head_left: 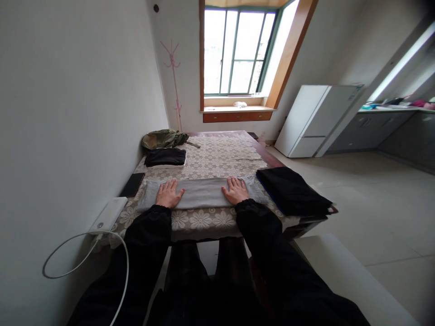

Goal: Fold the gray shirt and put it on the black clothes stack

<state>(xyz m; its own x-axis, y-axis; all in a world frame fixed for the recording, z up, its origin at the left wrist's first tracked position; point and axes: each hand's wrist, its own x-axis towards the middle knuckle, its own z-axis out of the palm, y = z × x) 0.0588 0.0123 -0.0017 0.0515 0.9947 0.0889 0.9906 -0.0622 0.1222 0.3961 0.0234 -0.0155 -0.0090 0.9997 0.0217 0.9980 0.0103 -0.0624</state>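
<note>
Black sleeves reach up from the lower frame; both hands, left [169,194] and right [235,190], lie flat with fingers spread, pinning the folded grey cloth [201,193] smooth on the worktop [217,156] at centre frame

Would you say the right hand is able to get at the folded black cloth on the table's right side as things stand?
Probably yes: the right hand lies flat on the grey cloth, the black cloth beside it, nothing between.
</note>
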